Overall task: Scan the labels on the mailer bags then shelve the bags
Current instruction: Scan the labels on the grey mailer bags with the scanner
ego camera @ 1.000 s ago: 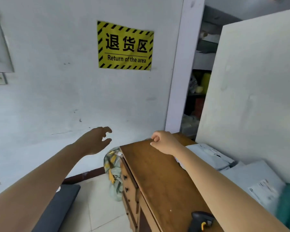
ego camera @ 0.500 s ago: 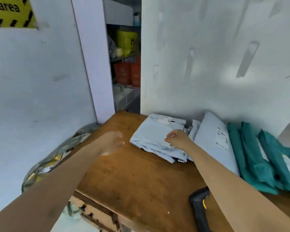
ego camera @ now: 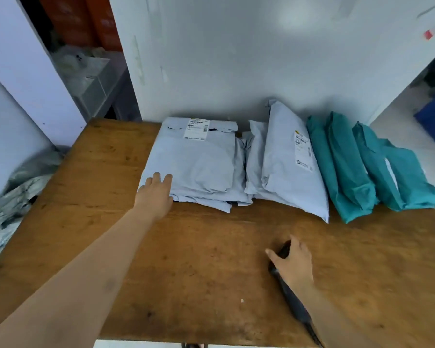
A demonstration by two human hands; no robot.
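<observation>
Nearest the camera, the scanner (ego camera: 290, 295) lies flat on the wooden table (ego camera: 199, 259), a dark elongated body with its long axis running from the table's near edge diagonally away and to the left, its far end under the right hand (ego camera: 293, 266). That hand is laid over the far end of the scanner, palm down, fingers spread and curving round the body; whether the grip has closed cannot be told. The right forearm enters from the lower right corner. The left forearm crosses the table from the lower left, extended well forward. The left hand (ego camera: 156, 194) is open, palm down, fingers together and pointing away, resting on the near left corner of the grey mailer stack (ego camera: 199, 167). The stack lies flat, long axis running near to far, its white label (ego camera: 196, 128) at the far end, face up. Just right of it a plump grey mailer (ego camera: 289, 164) leans on its edge, long axis also near to far, label on its right face. Beyond that, two teal mailers (ego camera: 347, 167) lie side by side, angled the same way, touching. All bags sit at the table's far edge against the grey wall (ego camera: 236, 59).
</observation>
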